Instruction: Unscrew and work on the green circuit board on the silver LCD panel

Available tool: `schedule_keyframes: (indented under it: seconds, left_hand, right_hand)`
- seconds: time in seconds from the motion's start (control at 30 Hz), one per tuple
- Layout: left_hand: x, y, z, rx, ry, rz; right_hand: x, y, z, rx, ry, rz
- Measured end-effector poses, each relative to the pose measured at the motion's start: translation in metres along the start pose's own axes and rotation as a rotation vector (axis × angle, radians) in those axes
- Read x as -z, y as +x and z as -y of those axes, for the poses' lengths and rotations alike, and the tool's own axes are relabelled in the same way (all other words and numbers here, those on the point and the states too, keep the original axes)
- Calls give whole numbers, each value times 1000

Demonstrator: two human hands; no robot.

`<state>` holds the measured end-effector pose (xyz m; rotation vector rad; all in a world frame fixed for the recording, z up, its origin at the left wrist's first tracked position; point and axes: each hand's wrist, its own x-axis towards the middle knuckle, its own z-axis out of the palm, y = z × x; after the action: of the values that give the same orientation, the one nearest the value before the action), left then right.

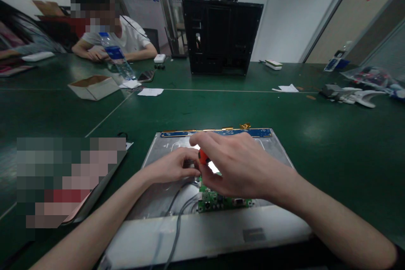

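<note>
A silver metal panel (148, 198) lies flat in front of me, with a blue circuit strip (218, 133) along its far edge and a green circuit board (218, 202) near its middle. Grey cables run from the board's left side toward me. My right hand (234, 162) is closed around a tool with a red-orange handle (203, 157), over the far part of the green board. My left hand (175, 164) is beside the tool, thumb and fingertips pinched near the board's upper left corner; what they hold is hidden.
A pixelated flat object (72, 181) lies at the left. Farther back are a paper box (95, 88), a water bottle (118, 57), a phone (146, 76), a black upright panel (221, 36) and white plastic parts (351, 94). A person (133, 36) sits across the table (190, 105).
</note>
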<state>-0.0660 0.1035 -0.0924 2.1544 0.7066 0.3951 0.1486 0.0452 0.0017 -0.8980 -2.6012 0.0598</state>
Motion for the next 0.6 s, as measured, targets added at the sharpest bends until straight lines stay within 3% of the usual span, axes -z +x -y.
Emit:
schedule_keyframes:
  seconds: [0.47, 0.6]
  left_hand:
    - [-2, -4, -5, 98, 74, -26]
    - [0, -1, -5, 72, 15, 25]
  right_hand:
    - [3, 1, 1, -10, -39, 21]
    - [2, 1, 2, -15, -19, 0]
